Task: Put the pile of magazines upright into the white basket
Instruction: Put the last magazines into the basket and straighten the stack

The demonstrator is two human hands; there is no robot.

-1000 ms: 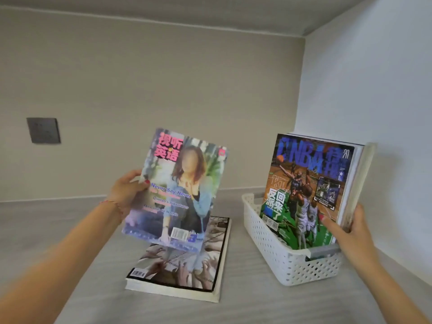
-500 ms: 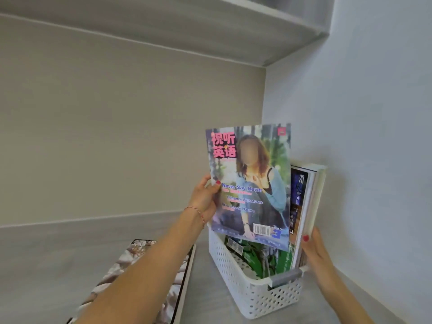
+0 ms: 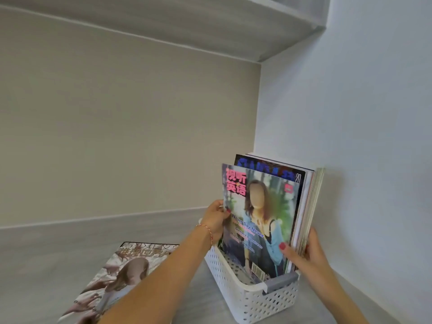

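Left hand: the left hand [image 3: 215, 218] was closed on the left edge of the pink-titled magazine [image 3: 259, 220], thumb laid on the cover.
Pink-titled magazine: it was held upright with its lower edge down inside the white basket [image 3: 252, 298], set against the front of the standing magazines [image 3: 306, 206].
Right hand: the right hand [image 3: 306, 251] was clamped around the near edge of the standing magazines, thumb pressed on the pink-titled cover, fingers hidden behind the pages.
Standing magazines: they were stood on end in the basket's right half, leaned slightly toward the side wall [image 3: 362, 136].
White basket: it was placed at the right end of the shelf [image 3: 58, 249], near the back corner.
Remaining magazine [image 3: 131, 272]: it was left flat on the shelf just left of the basket, partly covered by the left forearm.
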